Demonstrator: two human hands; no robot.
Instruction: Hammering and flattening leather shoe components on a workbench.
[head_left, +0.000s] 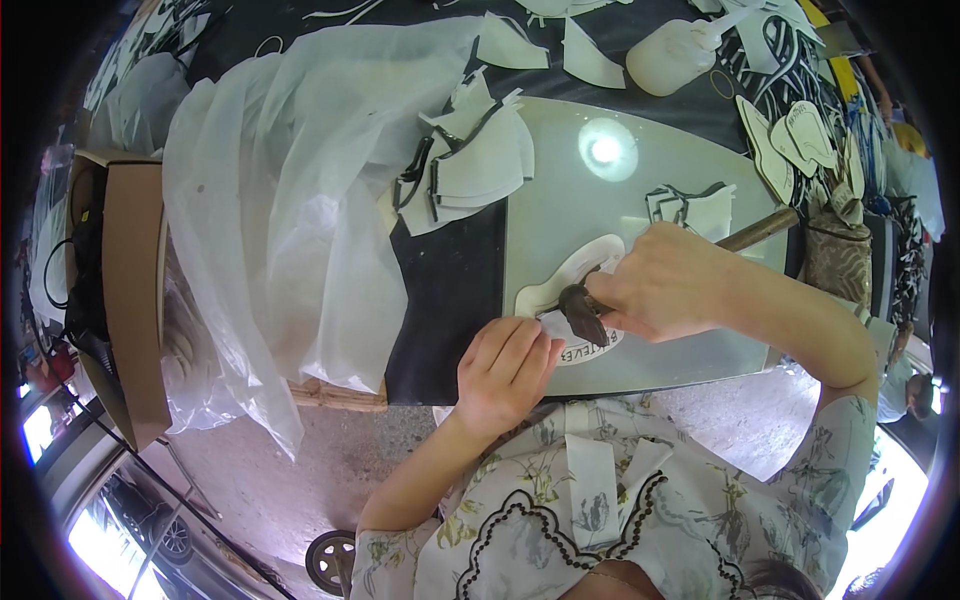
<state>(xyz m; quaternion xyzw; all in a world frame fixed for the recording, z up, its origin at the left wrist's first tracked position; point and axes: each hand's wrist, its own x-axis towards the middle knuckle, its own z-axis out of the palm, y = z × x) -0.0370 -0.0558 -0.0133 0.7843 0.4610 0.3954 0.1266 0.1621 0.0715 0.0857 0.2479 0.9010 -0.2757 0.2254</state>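
Workshop light glints off a smooth, pale grey-green board; a large, translucent plastic bag lies at ten o'clock from the work, a stack of white, dark-edged cut pieces at eleven and a rounded, whitish plastic bottle at one. Near the board's front edge lies a white, curved, sole-shaped piece; over it the right hand is closed around a dark-headed, wooden-handled hammer, gripped close to the head, its handle pointing to two o'clock; the left hand, at about half past seven, has its fingers curled together at the piece's edge (the thumb is hidden, so whether they pinch it cannot be told). Tapping or pressing seems the step in hand; short, light blows with the head square would serve best, the left fingertips kept clear while steadying the edge; the piece looks pale and smooth, with a rounded far end and dark lettering along its near side, its middle masked by the hammer.
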